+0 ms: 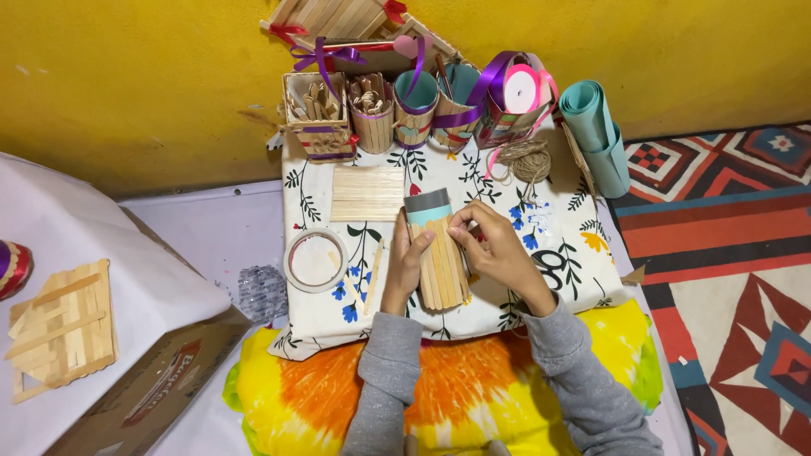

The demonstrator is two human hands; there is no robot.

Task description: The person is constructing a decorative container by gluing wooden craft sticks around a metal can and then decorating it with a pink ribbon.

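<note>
My left hand [405, 263] and my right hand [498, 252] together hold a teal-and-grey tube [427, 206] lying on a floral cloth [557, 245]. Wooden craft sticks [441, 268] cover the tube's near part, side by side. My left hand grips the stick-covered side from the left. My right hand's fingertips pinch the upper end of a stick at the tube's right. A loose single stick [373, 277] lies just left of my left hand.
A flat mat of joined sticks [367, 193] and a white tape ring [315, 259] lie left of the tube. Stick-made pots [372, 111], ribbon spools [521, 89], twine [530, 160] and rolled teal paper [595, 128] line the yellow wall. A stick panel [63, 329] rests on a box.
</note>
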